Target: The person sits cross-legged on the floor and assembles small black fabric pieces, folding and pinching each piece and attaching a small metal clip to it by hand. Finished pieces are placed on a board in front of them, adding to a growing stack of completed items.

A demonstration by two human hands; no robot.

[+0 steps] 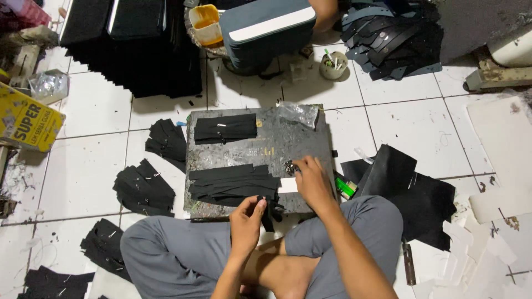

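Person sat cross-legged on a white tiled floor (83, 171), a dark worn work board (277, 141) set in front of the knees. The left hand (246, 221) was curled shut, thumb and forefinger pinching the near end of a black strap piece (270, 213) at the board's near edge; the piece hung just below and to the right of the fingertips. The right hand (311, 180) lay on the board with fingers bent down onto a small cluster of metal buckles (290, 167), which sat at its fingertips on their left side; whether it actually gripped one, cannot tell, too small.

A stack of black straps (233, 182) lay just beyond the left fingers, touching the pinched piece or nearly so. A white card (288, 185) sat between the two hands, under the right thumb side. A second bundle of straps (224, 128) was well beyond both hands at the board's far part, and a clear plastic bag (299, 113) was farther still.

Judgement on doing this well: the pinch should stay close to the strap end so the end stays stiff and flat, and the right fingers should isolate one buckle from the cluster rather than drag several.

A green lighter (346, 188) lay just right of the right wrist, off the board. Black sheet material (407, 194) was farther right.
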